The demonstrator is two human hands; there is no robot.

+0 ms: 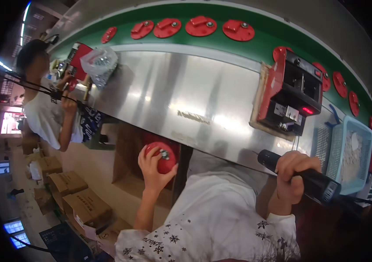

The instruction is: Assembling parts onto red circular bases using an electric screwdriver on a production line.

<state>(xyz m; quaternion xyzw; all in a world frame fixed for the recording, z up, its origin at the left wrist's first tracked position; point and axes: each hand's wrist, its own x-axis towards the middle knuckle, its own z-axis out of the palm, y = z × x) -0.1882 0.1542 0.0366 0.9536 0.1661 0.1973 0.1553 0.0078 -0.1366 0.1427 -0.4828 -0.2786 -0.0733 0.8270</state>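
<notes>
My left hand [152, 172] grips a round red disc [167, 162] by its edge, just off the near edge of the steel bench. A small metal fitting shows in the middle of the disc. Fingers wrapped, my right hand [293, 170] holds a black electric screwdriver [318, 184] at the bench's front right edge. Its thin bit points left, apart from the red disc. Beyond that hand stands a red and black feeder box [297, 94] with a lit red display.
Several red discs [201, 26] lie along a green conveyor belt [120, 35] behind the steel bench [168, 83]. A light blue basket [342, 185] of small parts stands right. At left are a clear bag [100, 63], a co-worker [48, 105] and cardboard boxes [87, 205].
</notes>
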